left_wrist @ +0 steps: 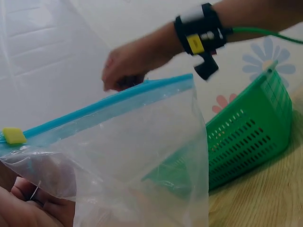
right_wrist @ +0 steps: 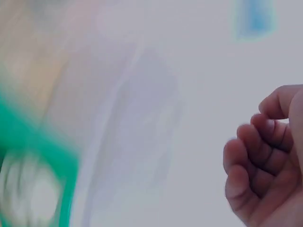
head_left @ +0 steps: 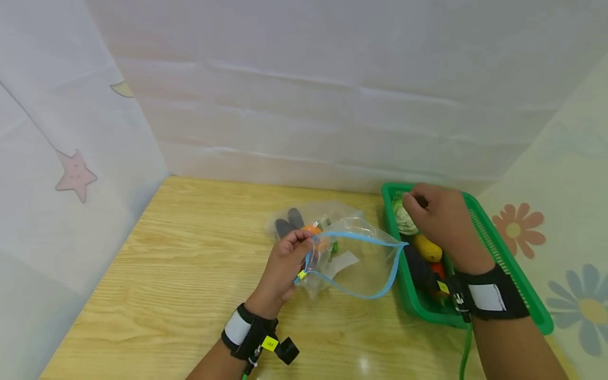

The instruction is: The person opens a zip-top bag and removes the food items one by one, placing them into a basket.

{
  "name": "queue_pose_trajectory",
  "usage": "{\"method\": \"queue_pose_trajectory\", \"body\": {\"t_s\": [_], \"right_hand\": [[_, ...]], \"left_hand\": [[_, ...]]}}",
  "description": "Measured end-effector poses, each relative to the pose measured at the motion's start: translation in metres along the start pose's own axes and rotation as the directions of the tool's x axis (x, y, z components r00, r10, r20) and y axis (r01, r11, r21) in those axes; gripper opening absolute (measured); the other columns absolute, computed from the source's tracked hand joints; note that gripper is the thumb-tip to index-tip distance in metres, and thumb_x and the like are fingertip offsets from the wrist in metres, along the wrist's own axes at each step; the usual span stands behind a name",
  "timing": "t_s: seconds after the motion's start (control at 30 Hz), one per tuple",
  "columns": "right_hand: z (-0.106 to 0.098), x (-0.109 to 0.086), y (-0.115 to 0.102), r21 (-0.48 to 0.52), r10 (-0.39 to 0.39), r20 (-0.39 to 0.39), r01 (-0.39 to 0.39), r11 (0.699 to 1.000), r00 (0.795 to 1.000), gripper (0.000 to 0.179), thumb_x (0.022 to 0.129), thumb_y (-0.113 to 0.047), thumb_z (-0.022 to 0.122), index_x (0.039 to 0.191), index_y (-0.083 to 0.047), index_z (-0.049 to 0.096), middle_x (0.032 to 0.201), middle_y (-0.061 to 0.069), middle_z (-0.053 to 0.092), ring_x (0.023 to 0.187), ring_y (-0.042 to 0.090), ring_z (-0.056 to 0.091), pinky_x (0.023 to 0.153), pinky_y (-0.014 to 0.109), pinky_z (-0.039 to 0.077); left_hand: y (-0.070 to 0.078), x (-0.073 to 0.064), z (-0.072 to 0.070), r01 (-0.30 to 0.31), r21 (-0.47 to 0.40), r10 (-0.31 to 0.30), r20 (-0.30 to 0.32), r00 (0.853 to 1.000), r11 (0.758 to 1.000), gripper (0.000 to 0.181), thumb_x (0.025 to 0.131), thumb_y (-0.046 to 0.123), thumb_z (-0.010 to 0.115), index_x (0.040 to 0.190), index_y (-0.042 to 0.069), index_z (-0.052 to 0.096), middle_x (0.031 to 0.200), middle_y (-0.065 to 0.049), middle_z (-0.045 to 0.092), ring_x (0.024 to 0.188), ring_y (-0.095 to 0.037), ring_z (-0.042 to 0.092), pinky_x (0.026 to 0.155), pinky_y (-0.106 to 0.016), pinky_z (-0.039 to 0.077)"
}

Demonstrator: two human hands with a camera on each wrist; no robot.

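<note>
My left hand (head_left: 287,261) pinches a clear zip bag (head_left: 363,264) at the slider end of its blue-edged mouth, which gapes toward the basket. Beside those fingers sits the yellow slider (left_wrist: 14,135). Dark oblong pieces (head_left: 288,222), an orange round piece (head_left: 311,230) and green bits show through film at the bag's far end. Over the green basket (head_left: 505,258) hovers my right hand (head_left: 442,221), fingers loosely curled around nothing; its fingers (right_wrist: 258,156) show in the right wrist view. Below it lie a pale green cabbage (head_left: 404,217), a yellow oval piece (head_left: 427,248) and a dark eggplant (head_left: 420,269).
A red piece (head_left: 438,271) lies low in the basket, partly hidden by the right wrist strap (head_left: 491,293). The wooden table (head_left: 157,295) meets a white sheet wall (head_left: 304,105) at the back. Green cables trail from both wrists.
</note>
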State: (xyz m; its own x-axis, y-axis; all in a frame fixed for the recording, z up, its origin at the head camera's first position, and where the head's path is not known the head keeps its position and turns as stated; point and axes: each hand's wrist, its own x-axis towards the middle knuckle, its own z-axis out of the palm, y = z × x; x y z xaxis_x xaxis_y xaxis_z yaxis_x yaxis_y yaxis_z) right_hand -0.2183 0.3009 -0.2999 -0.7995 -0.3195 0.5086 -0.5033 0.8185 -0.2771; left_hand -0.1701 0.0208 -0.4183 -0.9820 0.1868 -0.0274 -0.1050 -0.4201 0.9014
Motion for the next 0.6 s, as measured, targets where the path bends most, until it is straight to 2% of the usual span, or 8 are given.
{"method": "queue_pose_trajectory", "body": {"t_s": [0.07, 0.13, 0.2, 0.3, 0.33, 0.4, 0.47, 0.6], "right_hand": [[-0.005, -0.001, -0.021, 0.128, -0.018, 0.082, 0.007, 0.992, 0.997, 0.04, 0.098, -0.013, 0.059, 0.062, -0.02, 0.046, 0.054, -0.009, 0.03, 0.043, 0.008, 0.024, 0.042, 0.029, 0.023], [-0.005, -0.002, -0.038, 0.242, -0.066, 0.228, 0.009, 0.97, 0.971, 0.038, 0.099, -0.012, 0.059, 0.063, -0.023, 0.052, 0.055, -0.01, 0.034, 0.044, 0.006, 0.026, 0.042, 0.027, 0.027], [0.0, -0.004, -0.049, 0.3, -0.149, 0.38, 0.03, 0.954, 0.913, 0.032, 0.1, -0.01, 0.057, 0.072, -0.024, 0.063, 0.06, -0.013, 0.045, 0.047, 0.004, 0.032, 0.046, 0.025, 0.035], [0.014, -0.008, -0.061, 0.314, -0.221, 0.566, 0.041, 0.949, 0.794, 0.024, 0.101, -0.008, 0.052, 0.098, -0.017, 0.074, 0.084, -0.009, 0.067, 0.056, 0.002, 0.045, 0.059, 0.027, 0.047], [0.019, -0.008, -0.063, 0.298, -0.228, 0.607, 0.048, 0.953, 0.761, 0.024, 0.102, -0.008, 0.051, 0.106, -0.013, 0.074, 0.095, -0.005, 0.07, 0.063, 0.003, 0.053, 0.066, 0.029, 0.05], [0.032, -0.01, -0.067, 0.28, -0.248, 0.654, 0.075, 0.957, 0.714, 0.029, 0.101, -0.006, 0.047, 0.118, -0.007, 0.07, 0.114, 0.002, 0.069, 0.079, 0.006, 0.06, 0.076, 0.033, 0.052], [0.044, -0.01, -0.07, 0.273, -0.265, 0.671, 0.101, 0.957, 0.693, 0.027, 0.101, -0.003, 0.045, 0.113, -0.006, 0.069, 0.109, 0.0, 0.066, 0.08, 0.007, 0.056, 0.075, 0.032, 0.049], [0.07, -0.01, -0.071, 0.238, -0.267, 0.675, 0.139, 0.961, 0.688, 0.023, 0.099, 0.0, 0.044, 0.085, -0.013, 0.057, 0.084, -0.003, 0.05, 0.072, 0.01, 0.043, 0.066, 0.031, 0.037]], "left_hand": [[0.0, 0.0, 0.0, -0.016, 0.027, 0.017, -0.014, 1.0, 1.0, 0.018, 0.103, 0.009, 0.05, 0.116, -0.002, 0.056, 0.096, -0.005, 0.059, 0.074, -0.012, 0.055, 0.058, -0.019, 0.041], [-0.001, 0.001, 0.001, -0.03, 0.038, 0.031, -0.015, 0.999, 0.999, 0.018, 0.103, 0.009, 0.051, 0.116, -0.002, 0.056, 0.095, -0.005, 0.058, 0.074, -0.012, 0.055, 0.058, -0.019, 0.041], [-0.001, 0.001, 0.002, -0.035, 0.036, 0.036, -0.018, 0.999, 0.999, 0.017, 0.103, 0.009, 0.051, 0.115, -0.002, 0.056, 0.094, -0.005, 0.059, 0.073, -0.013, 0.055, 0.057, -0.019, 0.04], [-0.002, 0.001, 0.004, -0.046, 0.026, 0.046, -0.013, 0.999, 0.999, 0.016, 0.102, 0.009, 0.052, 0.113, -0.002, 0.056, 0.092, -0.006, 0.06, 0.073, -0.013, 0.057, 0.055, -0.019, 0.039], [-0.002, 0.002, 0.005, -0.046, 0.025, 0.047, -0.014, 0.999, 0.999, 0.015, 0.102, 0.009, 0.052, 0.112, -0.001, 0.057, 0.091, -0.006, 0.06, 0.071, -0.013, 0.056, 0.054, -0.019, 0.038], [-0.002, 0.001, 0.006, -0.048, 0.025, 0.048, -0.011, 0.999, 0.999, 0.014, 0.102, 0.009, 0.052, 0.111, -0.001, 0.057, 0.089, -0.006, 0.061, 0.067, -0.011, 0.053, 0.052, -0.019, 0.036], [-0.001, 0.001, 0.006, -0.045, 0.028, 0.045, -0.009, 0.999, 0.999, 0.014, 0.103, 0.01, 0.052, 0.111, -0.001, 0.057, 0.088, -0.006, 0.06, 0.062, -0.01, 0.049, 0.051, -0.019, 0.034], [0.0, 0.0, 0.006, -0.032, 0.027, 0.033, -0.021, 0.999, 0.999, 0.015, 0.103, 0.009, 0.051, 0.113, -0.001, 0.057, 0.085, -0.003, 0.056, 0.057, -0.008, 0.04, 0.049, -0.019, 0.031]]}}
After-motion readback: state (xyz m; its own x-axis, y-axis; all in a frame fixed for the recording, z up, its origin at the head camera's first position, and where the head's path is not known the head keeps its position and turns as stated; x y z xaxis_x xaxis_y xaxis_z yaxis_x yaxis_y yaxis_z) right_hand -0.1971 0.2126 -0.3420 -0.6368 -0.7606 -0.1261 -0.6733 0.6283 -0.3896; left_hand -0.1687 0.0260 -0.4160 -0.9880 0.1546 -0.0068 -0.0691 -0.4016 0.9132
